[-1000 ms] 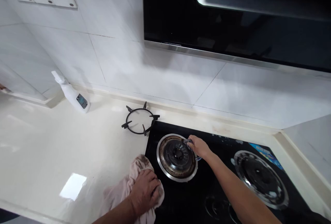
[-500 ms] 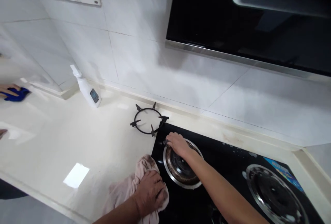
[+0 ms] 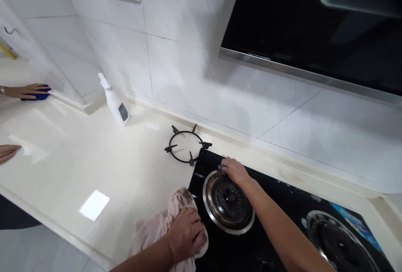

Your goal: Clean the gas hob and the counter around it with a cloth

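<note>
My left hand [image 3: 186, 232] is closed over a bunched, stained pink cloth [image 3: 153, 230], which lies across the counter and the near left edge of the black gas stove [image 3: 216, 251]. With curled fingers, my right hand [image 3: 235, 170] presses a small dark grey scouring pad [image 3: 222, 166] to the stove top behind the left burner [image 3: 229, 200]. That burner's metal ring has brown grime inside it. Off the stove's back left corner, a black pan support [image 3: 185, 161] rests on the counter. Most of the pad is hidden under my fingers.
A white spray bottle [image 3: 116, 104] stands by the tiled wall. At far left, another person's hand [image 3: 27, 91] presses a blue cloth [image 3: 39, 94], and their other hand [image 3: 9, 153] is nearer. The right burner [image 3: 339, 242] sits under a black range hood [image 3: 298, 24].
My right hand has shifted from the burner ring's upper left edge to behind it, moving right with the pad. My left hand stays on the pink cloth. The view has swung slightly left.
</note>
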`<state>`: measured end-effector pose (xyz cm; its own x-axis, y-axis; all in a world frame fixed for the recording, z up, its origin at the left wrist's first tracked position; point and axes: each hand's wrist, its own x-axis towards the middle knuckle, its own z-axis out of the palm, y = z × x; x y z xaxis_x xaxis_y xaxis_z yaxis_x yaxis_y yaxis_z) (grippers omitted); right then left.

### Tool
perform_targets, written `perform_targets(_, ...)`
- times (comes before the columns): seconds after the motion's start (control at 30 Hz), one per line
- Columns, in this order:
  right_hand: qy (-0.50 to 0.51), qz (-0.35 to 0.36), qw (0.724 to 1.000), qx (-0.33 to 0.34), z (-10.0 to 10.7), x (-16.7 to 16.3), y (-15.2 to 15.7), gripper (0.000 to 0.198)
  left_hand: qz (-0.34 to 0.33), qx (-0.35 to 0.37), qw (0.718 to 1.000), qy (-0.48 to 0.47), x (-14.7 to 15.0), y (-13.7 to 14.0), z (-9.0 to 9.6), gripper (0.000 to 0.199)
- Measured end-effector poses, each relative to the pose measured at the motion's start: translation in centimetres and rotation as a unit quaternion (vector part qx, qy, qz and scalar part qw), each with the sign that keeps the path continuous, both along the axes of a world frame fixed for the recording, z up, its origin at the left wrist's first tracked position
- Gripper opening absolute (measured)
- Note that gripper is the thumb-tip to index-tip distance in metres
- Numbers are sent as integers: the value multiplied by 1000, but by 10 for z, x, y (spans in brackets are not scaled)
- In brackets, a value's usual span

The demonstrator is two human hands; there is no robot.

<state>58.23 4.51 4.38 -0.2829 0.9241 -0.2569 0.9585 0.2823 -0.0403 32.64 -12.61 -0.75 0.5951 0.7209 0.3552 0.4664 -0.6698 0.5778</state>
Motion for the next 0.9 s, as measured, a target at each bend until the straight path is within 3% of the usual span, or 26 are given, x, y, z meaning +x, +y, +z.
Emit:
perform_targets(0.1, -7, -8, 1000, 1, 4, 2, 1, 16, 2, -7, 1000, 1, -1, 0, 2, 10)
perform_targets(0.3, 21, 76, 997, -24, -7, -58, -6, 13, -4, -5, 1000, 0, -2, 1, 3, 11)
perform_targets(0.53, -20, -4, 1000, -3, 6, -11, 1, 17, -9, -4, 1000, -5, -2, 2, 3, 14)
perform_targets(0.73, -36, 18, 999, 2, -1, -37, -8, 19, -1, 3, 1000, -6, -1, 1, -1, 13)
perform_targets(0.9, -45, 6, 999, 7, 3, -32, -7, 19, 7, 3, 1000, -1, 1, 0, -4, 6)
